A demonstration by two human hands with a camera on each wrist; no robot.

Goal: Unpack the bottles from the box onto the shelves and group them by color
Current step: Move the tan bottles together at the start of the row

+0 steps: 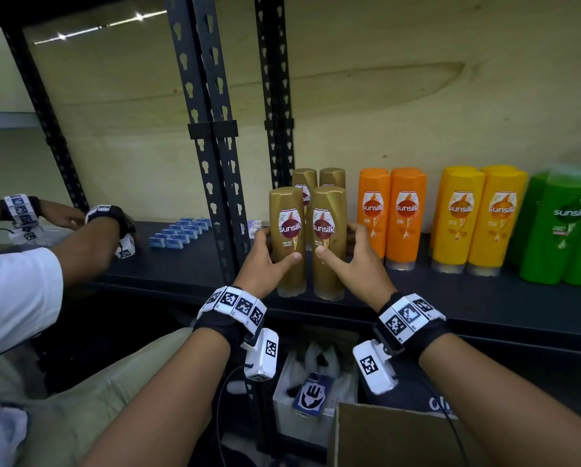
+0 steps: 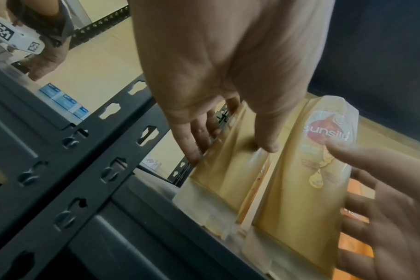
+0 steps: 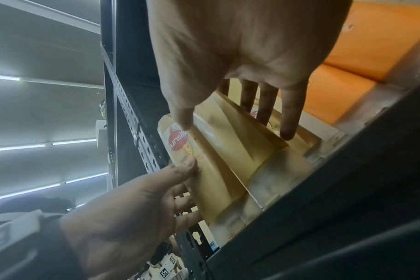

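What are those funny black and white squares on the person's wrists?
Both forearms are bare, with no sleeves. Each wrist wears a black band topped with a row of white blocks printed with black-and-white square codes. A white camera box with the same kind of code hangs under each wrist, and a thin black cable trails from it.

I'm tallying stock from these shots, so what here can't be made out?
- Head view: the right edge cuts off the green plastic bottles; their count is unknown.
- Head view: the open brown cardboard box runs off the bottom; its contents are hidden.
- Head view: the two rear gold bottles stand behind the front gold pair; labels hidden.
- Small blue boxes: print too small.
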